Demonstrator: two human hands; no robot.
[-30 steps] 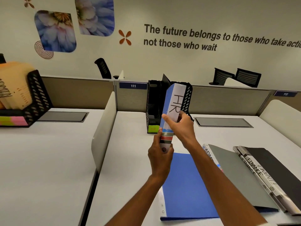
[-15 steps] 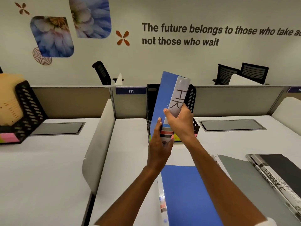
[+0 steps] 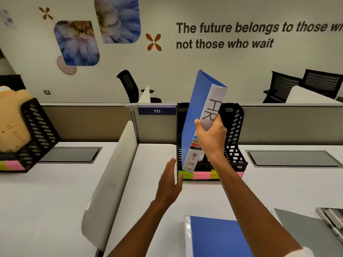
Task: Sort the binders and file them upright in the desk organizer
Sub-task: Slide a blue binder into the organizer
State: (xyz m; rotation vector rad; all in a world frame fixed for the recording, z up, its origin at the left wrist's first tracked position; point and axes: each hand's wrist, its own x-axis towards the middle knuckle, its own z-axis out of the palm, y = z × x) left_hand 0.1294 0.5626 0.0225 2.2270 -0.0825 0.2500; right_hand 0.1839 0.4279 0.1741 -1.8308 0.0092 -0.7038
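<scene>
A blue binder (image 3: 196, 115) with "HR" on its white spine stands tilted in the leftmost slot of the black mesh desk organizer (image 3: 234, 141), its lower end down in the slot. My right hand (image 3: 211, 136) grips its spine about halfway up. Just left of the organizer's front corner, my left hand (image 3: 169, 182) is flat with fingers apart and holds nothing. A second blue binder (image 3: 217, 238) lies flat on the desk in front of me. A grey folder (image 3: 304, 230) and more binders (image 3: 332, 219) lie at the right edge.
Coloured sticky labels (image 3: 202, 175) run along the organizer's front. A white divider panel (image 3: 111, 173) separates my desk from the left one, where another black organizer (image 3: 35, 130) holds tan files. A grey cable hatch (image 3: 293, 158) sits right of the organizer. Office chairs stand behind the partition.
The HR binder has gone forward and down into the organizer's left slot. My left hand has let go of it and now hovers beside the organizer. The camera has moved closer.
</scene>
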